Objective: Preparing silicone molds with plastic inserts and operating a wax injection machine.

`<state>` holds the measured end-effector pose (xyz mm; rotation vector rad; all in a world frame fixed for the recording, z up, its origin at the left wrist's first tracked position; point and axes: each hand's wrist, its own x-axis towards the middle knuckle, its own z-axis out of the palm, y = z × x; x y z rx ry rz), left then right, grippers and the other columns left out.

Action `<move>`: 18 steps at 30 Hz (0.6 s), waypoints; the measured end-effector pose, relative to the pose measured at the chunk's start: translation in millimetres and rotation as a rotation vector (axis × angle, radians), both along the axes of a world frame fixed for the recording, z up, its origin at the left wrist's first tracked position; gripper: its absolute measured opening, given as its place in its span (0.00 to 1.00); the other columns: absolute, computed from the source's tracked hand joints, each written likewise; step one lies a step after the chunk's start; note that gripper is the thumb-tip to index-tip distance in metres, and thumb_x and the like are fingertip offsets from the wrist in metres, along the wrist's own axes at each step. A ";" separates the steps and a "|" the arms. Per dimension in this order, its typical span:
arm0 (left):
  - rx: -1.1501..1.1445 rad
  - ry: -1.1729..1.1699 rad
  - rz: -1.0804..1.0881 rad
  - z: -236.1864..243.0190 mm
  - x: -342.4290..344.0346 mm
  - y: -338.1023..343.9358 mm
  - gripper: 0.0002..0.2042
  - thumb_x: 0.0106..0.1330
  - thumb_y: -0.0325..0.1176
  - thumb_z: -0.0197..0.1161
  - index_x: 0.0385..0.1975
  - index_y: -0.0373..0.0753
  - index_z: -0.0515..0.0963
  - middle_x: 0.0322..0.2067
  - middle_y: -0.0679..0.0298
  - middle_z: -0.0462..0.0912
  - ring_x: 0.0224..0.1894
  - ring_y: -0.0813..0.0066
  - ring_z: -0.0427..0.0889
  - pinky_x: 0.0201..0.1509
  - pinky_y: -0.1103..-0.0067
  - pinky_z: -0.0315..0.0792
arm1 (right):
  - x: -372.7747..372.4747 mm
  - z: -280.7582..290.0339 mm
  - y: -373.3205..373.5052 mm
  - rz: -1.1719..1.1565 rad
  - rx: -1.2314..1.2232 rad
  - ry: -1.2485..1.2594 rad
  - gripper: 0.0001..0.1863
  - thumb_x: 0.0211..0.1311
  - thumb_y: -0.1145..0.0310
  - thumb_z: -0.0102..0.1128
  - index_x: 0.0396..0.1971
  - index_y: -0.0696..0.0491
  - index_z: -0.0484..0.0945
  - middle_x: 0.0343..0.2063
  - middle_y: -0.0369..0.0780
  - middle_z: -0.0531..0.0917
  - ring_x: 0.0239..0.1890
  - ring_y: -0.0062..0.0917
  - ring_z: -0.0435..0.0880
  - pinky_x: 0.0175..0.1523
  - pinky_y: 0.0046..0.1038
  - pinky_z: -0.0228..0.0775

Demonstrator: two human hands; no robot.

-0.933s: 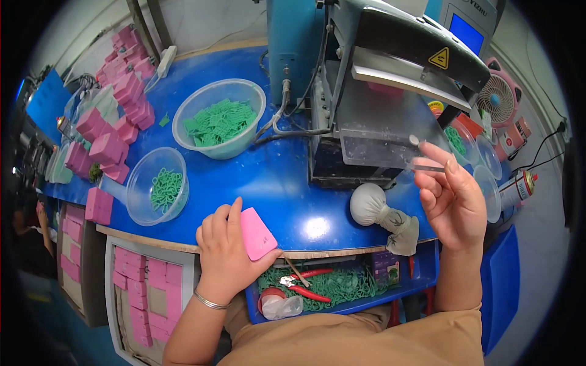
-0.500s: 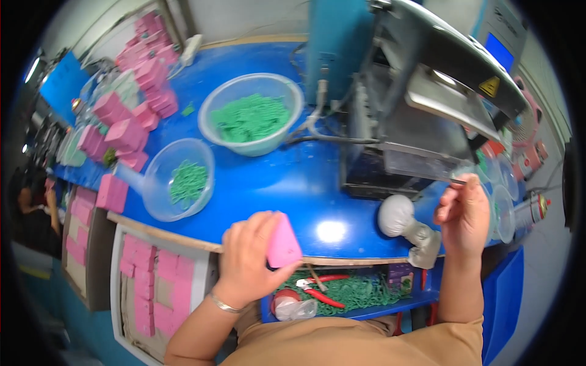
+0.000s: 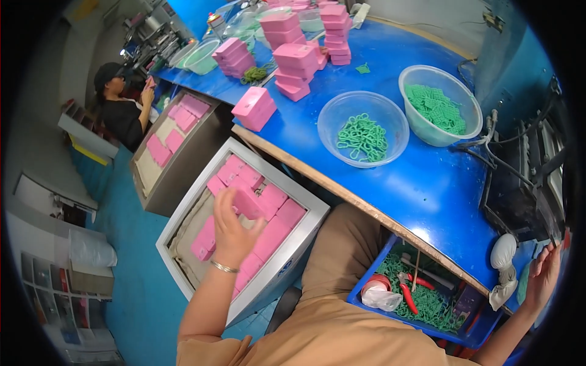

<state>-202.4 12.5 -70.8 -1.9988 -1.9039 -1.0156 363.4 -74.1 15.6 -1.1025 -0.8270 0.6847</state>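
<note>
Hands well apart: the left hand (image 3: 235, 236), thumb and fingers spread, curves at a pink block (image 3: 246, 200) inside the white-rimmed box (image 3: 278, 173), its grip unclear; the right hand (image 3: 542, 277), far right of the box, has bent fingers, contents unclear. A loose hold or crowded neighbouring blocks (image 3: 288, 213) could tip the block. Its long axis seems roughly parallel to the box's counter-side rim; no distinct front shows.

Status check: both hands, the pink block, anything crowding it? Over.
Left hand over white-framed box, at a pink block; grip unclear. Right hand near dark machine, hold unclear. Other pink blocks packed close around.
</note>
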 end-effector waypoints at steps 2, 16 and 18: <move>-0.178 -0.099 0.079 -35.3 -39.6 -1.3 0.28 0.40 0.30 0.72 0.43 0.32 0.66 0.43 0.51 0.67 0.49 0.54 0.66 0.52 0.67 0.65 | 0.9 -3.0 2.3 0.031 -0.004 -0.013 0.12 0.69 0.61 0.39 0.39 0.53 0.68 0.23 0.32 0.73 0.13 0.07 0.62 0.17 0.09 0.51; -0.646 -0.116 0.230 -89.3 -108.7 -30.6 0.12 0.53 0.28 0.60 0.37 0.33 0.74 0.32 0.51 0.78 0.35 0.56 0.77 0.42 0.71 0.72 | -6.3 -2.7 4.0 -0.048 -0.019 -0.025 0.14 0.69 0.61 0.37 0.44 0.54 0.66 0.25 0.31 0.72 0.15 0.06 0.61 0.19 0.09 0.51; -0.795 0.093 0.206 -82.7 -112.2 -33.3 0.14 0.51 0.31 0.63 0.36 0.32 0.74 0.31 0.51 0.78 0.36 0.55 0.77 0.42 0.70 0.71 | -13.5 0.8 9.7 -0.098 -0.007 -0.020 0.14 0.69 0.60 0.37 0.44 0.54 0.66 0.24 0.31 0.72 0.16 0.07 0.62 0.20 0.08 0.53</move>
